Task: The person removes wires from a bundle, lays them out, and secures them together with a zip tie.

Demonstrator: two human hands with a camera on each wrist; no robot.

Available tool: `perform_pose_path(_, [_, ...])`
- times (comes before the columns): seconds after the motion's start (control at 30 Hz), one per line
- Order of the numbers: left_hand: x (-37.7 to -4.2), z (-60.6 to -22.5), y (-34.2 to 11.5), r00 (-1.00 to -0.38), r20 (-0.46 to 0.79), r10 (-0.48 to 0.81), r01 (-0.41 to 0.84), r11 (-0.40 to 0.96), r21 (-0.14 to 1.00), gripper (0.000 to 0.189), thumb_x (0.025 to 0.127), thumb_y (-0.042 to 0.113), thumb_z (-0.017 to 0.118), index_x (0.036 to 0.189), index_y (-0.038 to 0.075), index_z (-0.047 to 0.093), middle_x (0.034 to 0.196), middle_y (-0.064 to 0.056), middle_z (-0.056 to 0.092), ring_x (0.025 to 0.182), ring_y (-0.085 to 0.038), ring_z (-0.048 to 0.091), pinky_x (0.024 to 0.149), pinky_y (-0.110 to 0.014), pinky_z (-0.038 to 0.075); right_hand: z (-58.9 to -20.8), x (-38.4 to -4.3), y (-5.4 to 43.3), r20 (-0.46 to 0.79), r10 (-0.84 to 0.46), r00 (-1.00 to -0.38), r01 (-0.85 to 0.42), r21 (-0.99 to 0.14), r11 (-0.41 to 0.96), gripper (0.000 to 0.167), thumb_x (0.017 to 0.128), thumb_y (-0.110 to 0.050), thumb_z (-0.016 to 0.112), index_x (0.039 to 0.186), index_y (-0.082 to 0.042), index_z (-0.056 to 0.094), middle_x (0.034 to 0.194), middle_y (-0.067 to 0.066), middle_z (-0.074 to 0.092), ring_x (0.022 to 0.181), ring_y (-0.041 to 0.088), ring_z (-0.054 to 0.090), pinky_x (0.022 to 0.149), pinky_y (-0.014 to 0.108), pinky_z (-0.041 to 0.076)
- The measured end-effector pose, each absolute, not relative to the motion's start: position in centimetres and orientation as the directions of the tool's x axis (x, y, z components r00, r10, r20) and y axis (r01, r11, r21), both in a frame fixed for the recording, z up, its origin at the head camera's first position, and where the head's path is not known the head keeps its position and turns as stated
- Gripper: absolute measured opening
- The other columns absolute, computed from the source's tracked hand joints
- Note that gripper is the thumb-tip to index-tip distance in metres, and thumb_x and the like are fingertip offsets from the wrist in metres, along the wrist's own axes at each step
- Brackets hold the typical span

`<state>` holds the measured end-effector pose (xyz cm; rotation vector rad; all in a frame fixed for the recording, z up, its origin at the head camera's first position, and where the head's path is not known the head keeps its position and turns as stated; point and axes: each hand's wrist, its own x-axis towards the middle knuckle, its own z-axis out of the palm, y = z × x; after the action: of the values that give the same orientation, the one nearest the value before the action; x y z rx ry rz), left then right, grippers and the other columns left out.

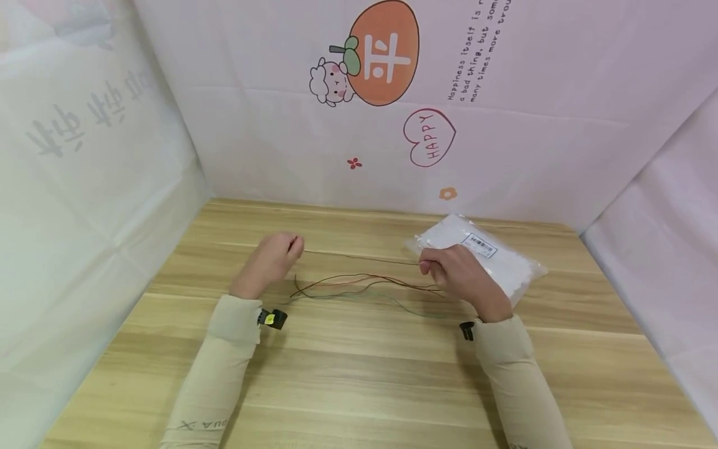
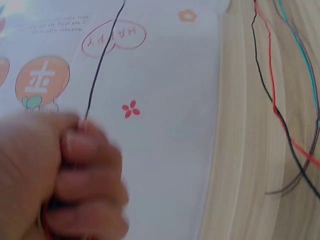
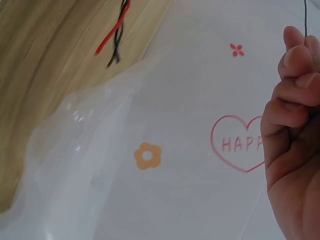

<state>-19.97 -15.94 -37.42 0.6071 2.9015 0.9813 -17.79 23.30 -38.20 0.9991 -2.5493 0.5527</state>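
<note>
A thin black wire (image 1: 361, 257) is stretched almost straight between the two hands, above the table. The left hand (image 1: 272, 262) grips its left end with curled fingers; in the left wrist view the wire (image 2: 97, 75) rises from between thumb and forefinger, and bits of red and green show below the blurred fingers. At the other end, the right hand (image 1: 462, 277) pinches the wire, its fingers curled. Nearer the body, several loose wires lie loosely bunched on the wood, among them a red wire (image 2: 271, 65) and a teal wire (image 2: 302, 50).
A clear plastic bag (image 1: 513, 274) with white contents and a barcode label lies behind and beneath the right hand. The wooden table (image 1: 359, 374) runs back to a printed white cloth (image 1: 269, 137), which also hangs at both sides.
</note>
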Motion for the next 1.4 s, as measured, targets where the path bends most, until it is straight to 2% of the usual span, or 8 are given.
perform_pose_path(0.13, [-20.1, -37.7, -16.2, -0.834, 0.082, 0.546, 0.457, 0.6, 0.657, 0.031, 0.116, 0.022, 0.043, 0.095, 0.005, 0.059, 0.075, -0.003, 0.051, 0.065, -0.015, 0.044, 0.066, -0.029, 0.042, -38.5, -17.9, 24.0, 0.409, -0.537, -0.738, -0.662, -0.287, 0.692, 0.029, 0.096, 0.008, 0.056, 0.08, -0.011, 0.071, 0.068, -0.005, 0.062, 0.054, 0.0, 0.036, 0.058, 0.022, 0.042])
perform_pose_path(0.27, [-20.2, -37.9, -16.2, -0.795, 0.078, 0.601, 0.487, 0.557, 0.672, 0.022, 0.114, 0.019, 0.048, 0.118, 0.003, 0.063, 0.085, -0.009, 0.059, 0.072, -0.015, 0.049, 0.07, -0.03, 0.046, -38.3, -18.0, 24.3, 0.37, -0.544, -0.753, -0.654, -0.33, 0.681, 0.026, 0.102, 0.001, 0.06, 0.084, -0.011, 0.073, 0.07, -0.004, 0.064, 0.054, -0.002, 0.037, 0.058, 0.022, 0.042])
perform_pose_path(0.53, [-20.2, -37.9, -16.1, -0.777, 0.012, 0.629, 0.495, 0.599, 0.629, 0.029, 0.112, 0.014, 0.05, 0.11, -0.003, 0.073, 0.104, -0.017, 0.074, 0.078, -0.013, 0.053, 0.079, -0.034, 0.05, -37.8, -17.9, 24.7, 0.353, -0.511, -0.784, -0.606, -0.257, 0.753, 0.031, 0.094, 0.009, 0.055, 0.08, -0.015, 0.069, 0.072, -0.003, 0.066, 0.058, 0.008, 0.046, 0.065, 0.031, 0.046])
perform_pose_path(0.73, [-20.0, -37.9, -15.8, -0.815, -0.02, 0.579, 0.455, 0.66, 0.598, 0.051, 0.117, 0.026, 0.04, 0.093, 0.0, 0.077, 0.067, -0.004, 0.054, 0.06, -0.012, 0.042, 0.073, -0.034, 0.048, -37.8, -18.0, 24.9, 0.384, -0.52, -0.763, -0.622, -0.215, 0.753, 0.032, 0.092, 0.01, 0.054, 0.079, -0.015, 0.068, 0.072, -0.003, 0.067, 0.059, 0.009, 0.048, 0.065, 0.034, 0.048])
perform_pose_path(0.9, [-19.8, -37.9, -15.5, -0.865, -0.004, 0.502, 0.406, 0.703, 0.584, 0.052, 0.117, 0.028, 0.035, 0.095, 0.002, 0.075, 0.077, -0.012, 0.065, 0.053, -0.013, 0.039, 0.075, -0.036, 0.048, -37.9, -18.0, 24.8, 0.393, -0.523, -0.757, -0.628, -0.213, 0.749, 0.031, 0.092, 0.01, 0.054, 0.08, -0.015, 0.068, 0.072, -0.001, 0.068, 0.058, 0.009, 0.047, 0.065, 0.033, 0.048])
perform_pose_path(1.13, [-20.1, -38.0, -15.3, -0.831, 0.042, 0.554, 0.446, 0.621, 0.645, 0.03, 0.116, 0.019, 0.04, 0.116, 0.003, 0.066, 0.076, -0.002, 0.051, 0.066, -0.014, 0.045, 0.068, -0.032, 0.044, -38.1, -18.0, 25.1, 0.393, -0.518, -0.76, -0.624, -0.216, 0.751, 0.032, 0.092, 0.01, 0.054, 0.079, -0.015, 0.068, 0.072, -0.002, 0.067, 0.058, 0.008, 0.047, 0.065, 0.034, 0.048])
perform_pose_path(1.27, [-20.2, -38.1, -15.4, -0.819, 0.041, 0.573, 0.439, 0.578, 0.688, 0.032, 0.117, 0.02, 0.037, 0.111, 0.002, 0.063, 0.089, -0.012, 0.059, 0.079, -0.021, 0.054, 0.076, -0.035, 0.047, -38.2, -18.2, 25.4, 0.413, -0.522, -0.746, -0.637, -0.214, 0.741, 0.033, 0.093, 0.011, 0.055, 0.078, -0.016, 0.066, 0.07, -0.005, 0.063, 0.057, 0.007, 0.044, 0.063, 0.03, 0.045])
perform_pose_path(1.4, [-19.9, -38.3, -15.2, -0.865, 0.01, 0.501, 0.359, 0.606, 0.71, 0.041, 0.118, 0.027, 0.025, 0.115, 0.001, 0.056, 0.102, -0.017, 0.061, 0.092, -0.027, 0.056, 0.086, -0.041, 0.048, -38.3, -18.4, 25.2, 0.414, -0.531, -0.739, -0.647, -0.218, 0.731, 0.033, 0.093, 0.011, 0.054, 0.078, -0.015, 0.067, 0.071, -0.002, 0.066, 0.057, 0.007, 0.044, 0.063, 0.03, 0.046])
